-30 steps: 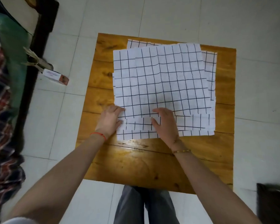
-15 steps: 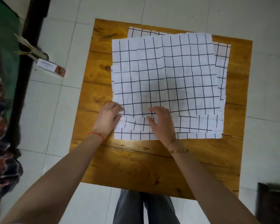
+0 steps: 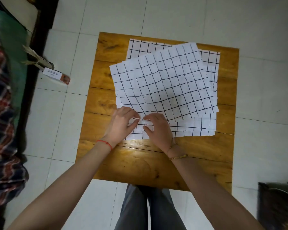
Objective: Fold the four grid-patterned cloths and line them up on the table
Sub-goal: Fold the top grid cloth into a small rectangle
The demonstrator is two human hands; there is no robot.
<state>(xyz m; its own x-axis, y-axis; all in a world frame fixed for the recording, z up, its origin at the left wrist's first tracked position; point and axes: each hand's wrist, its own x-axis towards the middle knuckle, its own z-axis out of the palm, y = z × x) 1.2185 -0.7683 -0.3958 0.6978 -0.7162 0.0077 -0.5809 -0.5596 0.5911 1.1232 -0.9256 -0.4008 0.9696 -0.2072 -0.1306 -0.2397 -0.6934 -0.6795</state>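
A: Cloths, location?
B: Stacked unfolded on table, top one skewed, beyond the fingers.
A: Hands?
B: Left hand and right hand curled, both pinching top cloth's near edge.

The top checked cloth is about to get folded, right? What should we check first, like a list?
1. Top grid cloth lies on top of the pile: ok.
2. It lies square with the cloths beneath: not ok, it sits turned at an angle.
3. Left hand has hold of its near edge: ok, the fingers pinch there.
4. Right hand has hold too: cannot tell which layer its curled fingers hold.
5. Only one cloth is picked up: cannot tell, the layers overlap under the fingers.
6. Bare wooden table in front for folding: ok.
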